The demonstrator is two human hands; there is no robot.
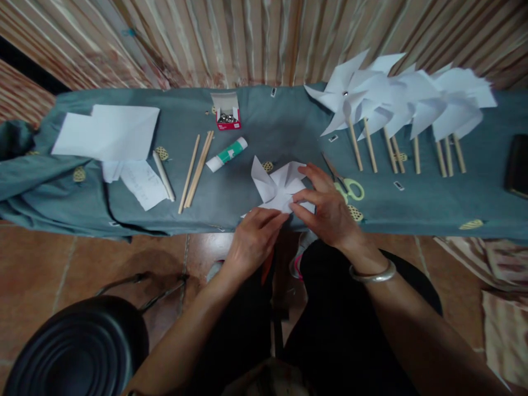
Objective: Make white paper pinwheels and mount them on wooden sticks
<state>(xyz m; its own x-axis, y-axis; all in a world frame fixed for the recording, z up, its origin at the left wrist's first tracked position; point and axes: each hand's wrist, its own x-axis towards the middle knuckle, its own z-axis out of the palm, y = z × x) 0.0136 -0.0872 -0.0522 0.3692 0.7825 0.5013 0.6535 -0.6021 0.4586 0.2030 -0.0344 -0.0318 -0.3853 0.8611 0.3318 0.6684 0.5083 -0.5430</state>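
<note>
pinched by left hand [254, 237] and right hand [330, 214]: folded white paper [281, 191]; red box [228, 126] open, metal pieces [227, 117] inside.

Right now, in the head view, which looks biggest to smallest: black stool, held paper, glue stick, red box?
1. Black stool
2. Held paper
3. Glue stick and red box: too alike to rank

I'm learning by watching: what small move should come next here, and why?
Perhaps the left hand should curl the near edge of the paper pinwheel toward the middle: this hand touches that edge, and the right hand touches the paper's right side.
</note>
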